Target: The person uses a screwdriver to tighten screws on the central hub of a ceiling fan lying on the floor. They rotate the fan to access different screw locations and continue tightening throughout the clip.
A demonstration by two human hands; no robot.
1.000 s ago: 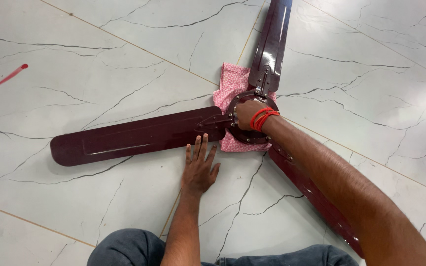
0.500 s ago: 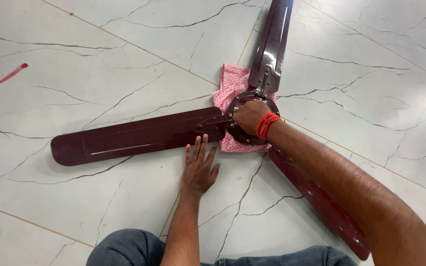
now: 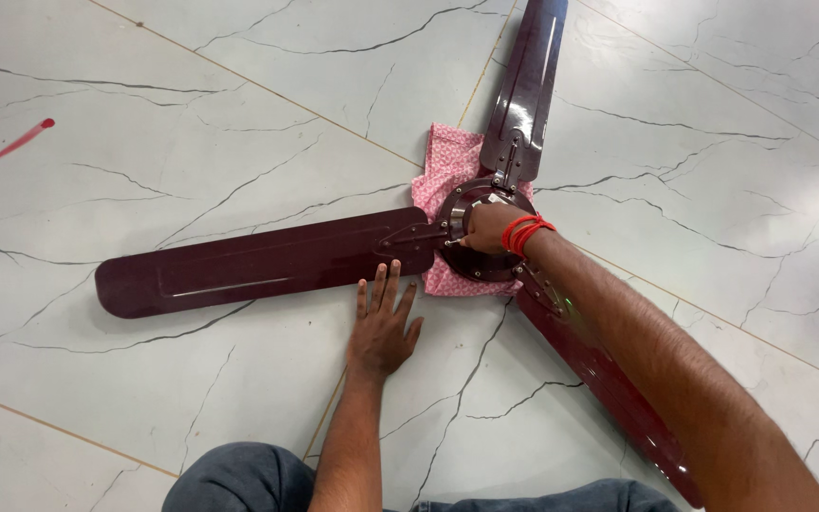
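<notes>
You are kneeling over a maroon ceiling fan [image 3: 485,232] that is lying flat on the white marble floor [image 3: 191,114], its three blades spreading left, up and down to the right. Your right hand [image 3: 487,228], with red threads [image 3: 523,232] circling the wrist, is resting on the round hub [image 3: 471,265] at the centre; its fingers [image 3: 471,237] are curling down against the hub near the root of the left blade [image 3: 258,270], but you cannot tell from here whether they are pinching anything small. Your left hand [image 3: 383,327] is lying palm down on the floor, fingers spread and straight, gripping nothing, with the fingertips just touching the near edge of the left blade. A pink patterned cloth [image 3: 443,175] is sitting under the hub, showing above and below it. A red stick-like object [image 3: 16,142] is lying well apart at the far left of the floor.
</notes>
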